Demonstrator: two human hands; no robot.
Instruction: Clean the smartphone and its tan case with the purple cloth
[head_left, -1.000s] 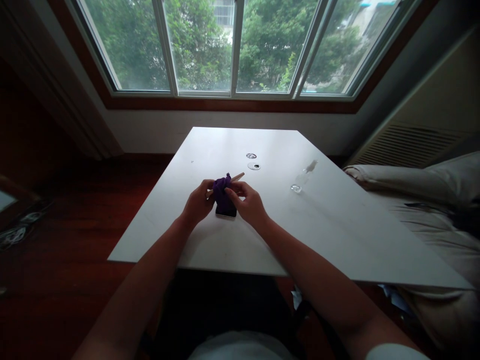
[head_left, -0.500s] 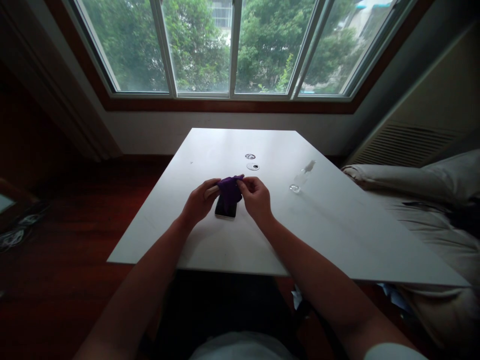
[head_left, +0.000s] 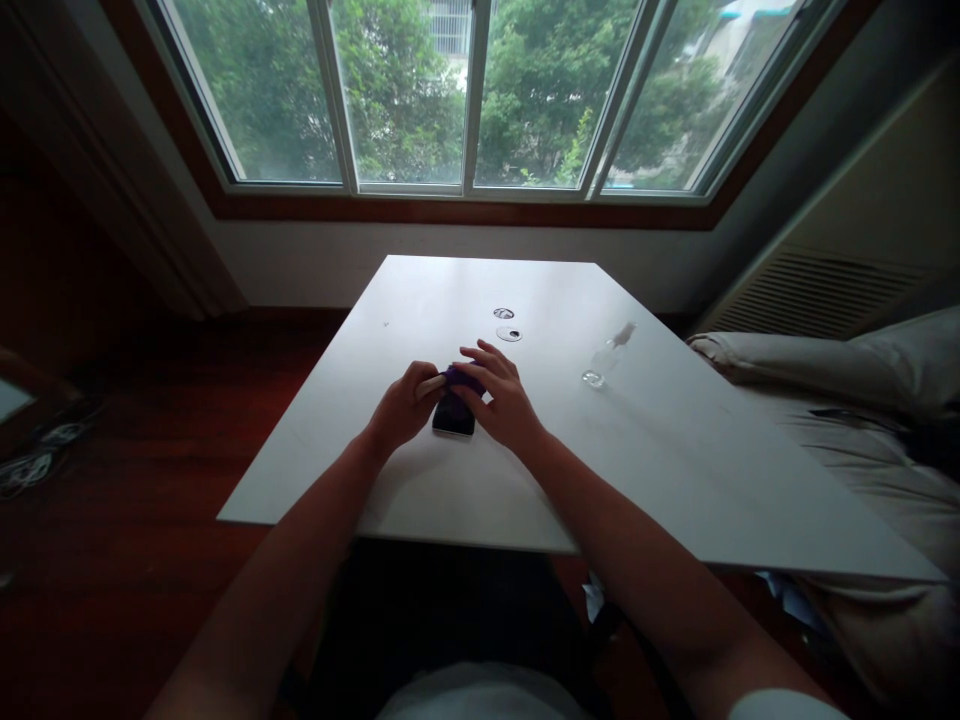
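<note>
My left hand (head_left: 401,402) is closed on a pale, stick-like object (head_left: 429,386) whose kind I cannot make out. A purple cloth (head_left: 465,378) covers its right end. Curled over the cloth from the right is my right hand (head_left: 506,397), thumb below and fingers above, hiding much of it. Just beneath both hands a dark smartphone (head_left: 454,421) lies on the white table (head_left: 315,430); its far part is hidden by the cloth and fingers.
Two small round items, a farther disc (head_left: 504,313) and a nearer disc (head_left: 509,334), lie beyond my hands. To the right stands a clear spray bottle (head_left: 606,358). A beige sofa (head_left: 817,370) borders the table's right side, and a window (head_left: 405,100) is behind.
My right hand has gone from pinching the cloth's edge to wrapping over it, with its fingers spread farther across. The cloth is more bunched. My left hand keeps its hold.
</note>
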